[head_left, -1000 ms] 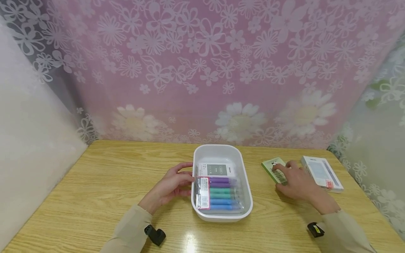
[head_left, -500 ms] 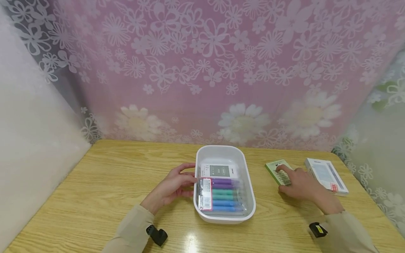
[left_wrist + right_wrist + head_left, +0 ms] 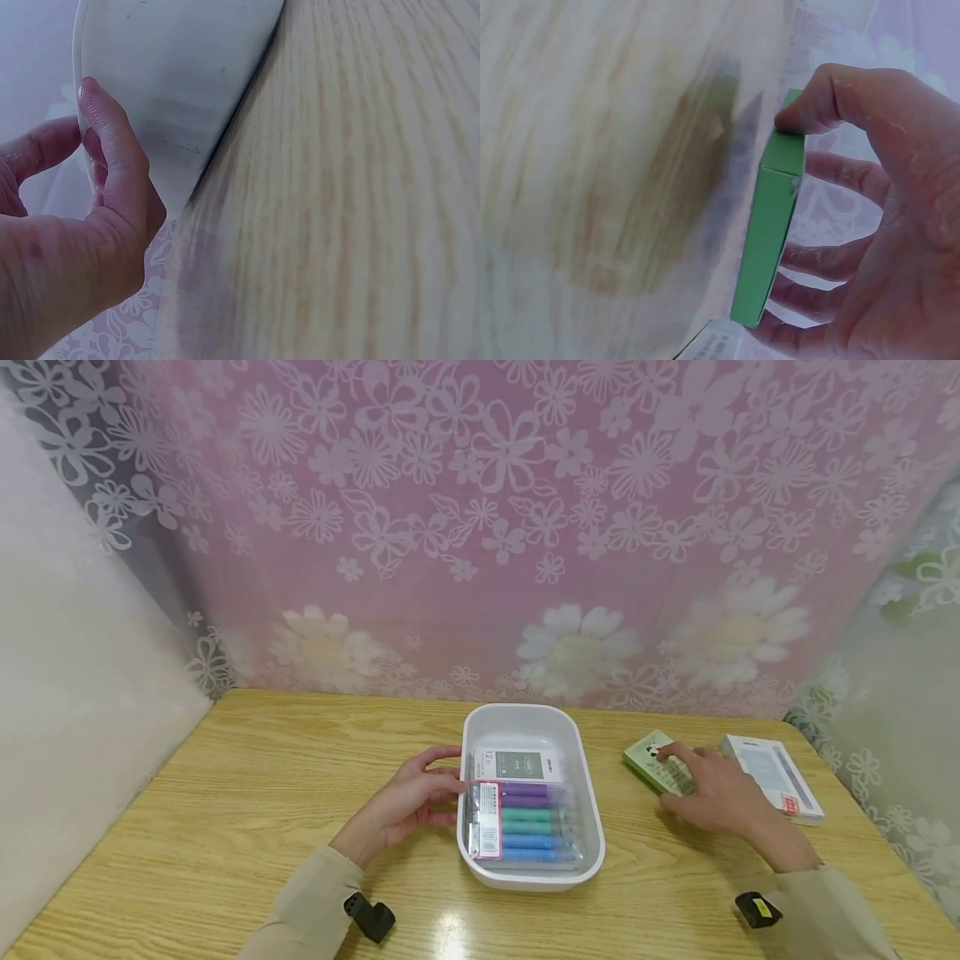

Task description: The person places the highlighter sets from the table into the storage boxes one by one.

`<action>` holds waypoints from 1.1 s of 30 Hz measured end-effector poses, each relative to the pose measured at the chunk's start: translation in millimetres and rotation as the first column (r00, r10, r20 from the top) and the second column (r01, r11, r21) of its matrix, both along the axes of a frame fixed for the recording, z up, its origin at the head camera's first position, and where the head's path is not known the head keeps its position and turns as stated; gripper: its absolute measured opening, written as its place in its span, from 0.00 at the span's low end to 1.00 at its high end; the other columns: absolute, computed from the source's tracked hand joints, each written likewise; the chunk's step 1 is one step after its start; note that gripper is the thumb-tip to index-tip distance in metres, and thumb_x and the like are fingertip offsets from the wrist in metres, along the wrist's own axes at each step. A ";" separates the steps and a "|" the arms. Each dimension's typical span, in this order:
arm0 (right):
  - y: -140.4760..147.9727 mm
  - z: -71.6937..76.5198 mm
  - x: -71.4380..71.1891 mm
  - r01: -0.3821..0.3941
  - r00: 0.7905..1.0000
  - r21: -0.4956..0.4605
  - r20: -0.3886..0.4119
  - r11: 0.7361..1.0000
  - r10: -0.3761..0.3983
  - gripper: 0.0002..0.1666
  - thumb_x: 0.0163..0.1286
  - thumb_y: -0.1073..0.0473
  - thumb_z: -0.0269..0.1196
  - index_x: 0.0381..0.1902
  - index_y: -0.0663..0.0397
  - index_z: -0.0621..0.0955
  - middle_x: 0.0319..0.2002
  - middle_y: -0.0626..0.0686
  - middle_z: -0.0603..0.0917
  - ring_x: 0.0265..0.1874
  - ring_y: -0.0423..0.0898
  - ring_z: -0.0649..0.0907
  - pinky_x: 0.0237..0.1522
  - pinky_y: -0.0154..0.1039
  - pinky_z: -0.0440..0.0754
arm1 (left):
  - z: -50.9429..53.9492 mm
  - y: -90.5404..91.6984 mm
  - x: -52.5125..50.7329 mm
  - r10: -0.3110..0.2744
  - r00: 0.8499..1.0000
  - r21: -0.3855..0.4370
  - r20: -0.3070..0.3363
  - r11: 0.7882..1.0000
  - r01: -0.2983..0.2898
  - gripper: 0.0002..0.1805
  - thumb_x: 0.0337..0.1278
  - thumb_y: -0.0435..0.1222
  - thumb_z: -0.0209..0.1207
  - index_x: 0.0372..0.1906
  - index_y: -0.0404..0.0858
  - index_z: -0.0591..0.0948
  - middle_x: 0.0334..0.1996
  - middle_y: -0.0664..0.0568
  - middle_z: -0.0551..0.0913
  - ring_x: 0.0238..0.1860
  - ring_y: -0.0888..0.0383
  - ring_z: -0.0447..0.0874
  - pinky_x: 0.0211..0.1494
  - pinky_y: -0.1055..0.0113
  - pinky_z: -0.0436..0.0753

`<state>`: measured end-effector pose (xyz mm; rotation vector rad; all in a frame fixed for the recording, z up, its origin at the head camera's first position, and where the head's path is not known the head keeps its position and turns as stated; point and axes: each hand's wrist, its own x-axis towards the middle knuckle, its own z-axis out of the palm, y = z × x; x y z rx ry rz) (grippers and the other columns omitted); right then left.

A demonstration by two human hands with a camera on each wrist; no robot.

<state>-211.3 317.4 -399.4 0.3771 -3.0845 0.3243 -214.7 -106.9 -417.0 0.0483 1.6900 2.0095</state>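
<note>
A white plastic storage bin [image 3: 531, 881] stands on the table, holding a clear pack of purple, green and blue markers [image 3: 528, 822] and a white-and-grey box [image 3: 525, 765] printed "12". My left hand [image 3: 408, 797] grips the bin's left rim, and the left wrist view has its fingers [image 3: 116, 142] at the bin's wall. To the right, my right hand [image 3: 712, 789] holds a small flat green box [image 3: 651, 752] with a panda-like picture by its edges. Seen in the right wrist view, the green box [image 3: 769, 232] is tilted and raised off the tabletop.
A white flat box [image 3: 776, 777] with a red sticker lies just right of my right hand. Wood-grain tabletop [image 3: 247, 793] extends left of the bin. Floral curtains [image 3: 480, 568] hang behind the table and at its sides.
My right hand has taken hold of the green box and raised it slightly off the table. The left hand stays at the bin's rim; the head view shifted slightly.
</note>
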 end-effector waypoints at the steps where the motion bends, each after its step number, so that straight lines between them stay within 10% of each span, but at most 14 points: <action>1: -1.0 1.2 0.1 -0.001 1.000 -0.003 -0.014 1.000 0.001 0.33 0.61 0.46 0.70 0.62 0.48 0.75 0.57 0.77 0.77 0.45 0.71 0.80 0.24 0.50 0.75 | 0.1 0.0 0.1 0.000 1.000 0.000 0.001 1.000 0.000 0.36 0.61 0.31 0.62 0.74 0.41 0.64 0.58 0.41 0.82 0.44 0.56 0.87 0.37 0.65 0.89; 21: -35.8 35.4 8.0 -0.059 0.986 -0.089 -0.160 0.994 0.044 0.31 0.58 0.52 0.70 0.60 0.46 0.77 0.63 0.69 0.76 0.58 0.73 0.75 0.52 0.71 0.71 | 0.4 1.2 -0.1 0.008 1.000 0.007 0.016 1.000 -0.008 0.36 0.61 0.30 0.62 0.74 0.41 0.64 0.54 0.44 0.84 0.43 0.56 0.87 0.36 0.65 0.89; 33: -55.9 50.3 6.9 -0.123 0.964 -0.057 -0.243 0.991 0.105 0.31 0.55 0.55 0.71 0.58 0.44 0.78 0.62 0.59 0.76 0.55 0.64 0.78 0.44 0.61 0.77 | 1.0 1.6 -0.4 0.003 1.000 0.015 0.014 1.000 -0.004 0.36 0.61 0.30 0.62 0.74 0.41 0.64 0.54 0.45 0.84 0.43 0.57 0.87 0.37 0.65 0.89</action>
